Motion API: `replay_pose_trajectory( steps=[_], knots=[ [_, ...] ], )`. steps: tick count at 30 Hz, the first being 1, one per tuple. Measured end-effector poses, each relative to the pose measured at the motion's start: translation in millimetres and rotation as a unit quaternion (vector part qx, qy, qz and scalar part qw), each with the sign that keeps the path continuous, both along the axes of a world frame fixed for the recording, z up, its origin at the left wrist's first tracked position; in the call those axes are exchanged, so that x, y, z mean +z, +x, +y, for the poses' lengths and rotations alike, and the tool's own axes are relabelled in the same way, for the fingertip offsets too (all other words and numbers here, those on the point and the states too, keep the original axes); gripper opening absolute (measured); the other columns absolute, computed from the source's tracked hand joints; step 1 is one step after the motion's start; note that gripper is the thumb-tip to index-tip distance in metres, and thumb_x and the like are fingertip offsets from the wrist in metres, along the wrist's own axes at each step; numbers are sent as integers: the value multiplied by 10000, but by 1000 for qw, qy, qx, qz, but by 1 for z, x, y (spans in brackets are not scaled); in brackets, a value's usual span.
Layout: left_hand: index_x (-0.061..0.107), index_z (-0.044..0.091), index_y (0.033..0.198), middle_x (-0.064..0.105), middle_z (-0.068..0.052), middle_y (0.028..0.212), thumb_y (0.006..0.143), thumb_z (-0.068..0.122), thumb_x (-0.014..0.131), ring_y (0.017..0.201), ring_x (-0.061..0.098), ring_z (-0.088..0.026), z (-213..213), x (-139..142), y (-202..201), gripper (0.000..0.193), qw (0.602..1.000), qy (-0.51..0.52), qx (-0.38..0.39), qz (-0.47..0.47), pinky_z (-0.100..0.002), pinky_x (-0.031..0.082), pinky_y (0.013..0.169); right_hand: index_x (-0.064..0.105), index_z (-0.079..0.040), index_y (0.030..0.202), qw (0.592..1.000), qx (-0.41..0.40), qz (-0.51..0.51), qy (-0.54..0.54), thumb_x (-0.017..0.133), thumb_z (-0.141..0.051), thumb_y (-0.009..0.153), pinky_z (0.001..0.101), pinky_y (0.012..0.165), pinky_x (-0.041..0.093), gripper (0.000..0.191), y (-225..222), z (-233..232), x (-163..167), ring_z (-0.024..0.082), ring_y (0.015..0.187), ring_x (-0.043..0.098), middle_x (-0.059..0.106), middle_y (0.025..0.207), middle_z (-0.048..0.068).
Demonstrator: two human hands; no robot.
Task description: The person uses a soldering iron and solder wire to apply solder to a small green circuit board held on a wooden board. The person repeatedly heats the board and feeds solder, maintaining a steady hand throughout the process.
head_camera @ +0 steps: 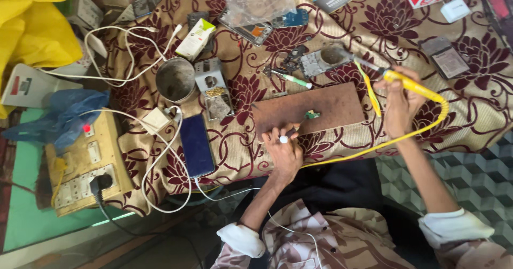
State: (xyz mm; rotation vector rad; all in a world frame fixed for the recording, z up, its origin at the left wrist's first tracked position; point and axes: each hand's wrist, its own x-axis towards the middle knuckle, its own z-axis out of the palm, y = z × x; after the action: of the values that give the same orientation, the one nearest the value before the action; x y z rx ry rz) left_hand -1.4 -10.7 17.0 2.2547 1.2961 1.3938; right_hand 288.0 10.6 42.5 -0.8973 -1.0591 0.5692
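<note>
The right hand (399, 100) is gripping the yellow handle of a soldering iron (409, 84), fingers closed around it. The metal tip of the iron is pointing toward the far edge of the table and is reaching into a small grey tin (326, 59); I cannot tell if the tip is touching what is inside. A yellow cable (374, 145) is running from the handle back toward the near edge of the table.

The left hand (283, 151) is resting on the near edge of a brown wooden board (307, 110) and is pinching a thin tool with a white end (283, 139) between its fingers. Just beyond the fingers, a small green circuit piece (312, 114) is lying on the board, apart from the hand.

The board is lying near the middle of the table, on a cloth with dark red flowers (481, 108). To the left of the board, a dark phone (196, 144) is lying near the near edge, with white cables (160, 167) around it. Further left, a round metal cup (175, 79) is standing beside a small grey box with compartments (212, 87). At the left edge of the table, a yellowish power strip (88, 162) is showing a red light, and a blue plastic bag (64, 117) is lying partly over it.
</note>
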Motion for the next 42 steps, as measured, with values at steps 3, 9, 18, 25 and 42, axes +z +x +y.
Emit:
replay_pose_trajectory(
  steps=[3,9,18,25,42],
  knots=[
    [599,19,1018,676,-28,1143,734,-83,578,873,519,-262,0,0,-1,302,1000,-4,-7,12,-449,332,815,523,-62,1266,992,18,123,-21,545,-264,1142,316,800,522,238,-7,-27,-19,145,807,591,618,1088,45],
    [566,9,990,689,-51,1182,721,-73,572,897,529,-281,3,-2,-2,281,1000,28,0,2,-451,325,797,540,-23,1117,969,36,245,-27,478,-345,1222,342,808,506,344,-33,-52,-55,141,680,534,557,781,60],
    [554,28,965,698,-28,1179,731,-70,580,890,528,-278,3,-2,-2,254,1000,24,-5,5,-456,324,788,543,-22,1148,987,10,162,-14,489,-299,1150,333,735,520,282,-47,-57,-53,196,751,610,609,865,116],
    [588,35,1027,683,-22,1166,726,-62,578,888,523,-273,-2,-3,-4,316,1000,6,0,18,-460,331,811,548,44,1162,995,25,90,-18,520,-231,1151,369,811,569,276,-46,-66,-63,215,811,652,624,966,136],
    [563,26,975,709,0,1157,712,-82,567,881,521,-260,-1,1,-4,284,1000,4,-8,7,-447,317,793,523,72,1192,998,25,29,-40,522,-230,1147,354,848,595,305,-43,-70,-69,223,844,696,657,971,175]
  ],
)
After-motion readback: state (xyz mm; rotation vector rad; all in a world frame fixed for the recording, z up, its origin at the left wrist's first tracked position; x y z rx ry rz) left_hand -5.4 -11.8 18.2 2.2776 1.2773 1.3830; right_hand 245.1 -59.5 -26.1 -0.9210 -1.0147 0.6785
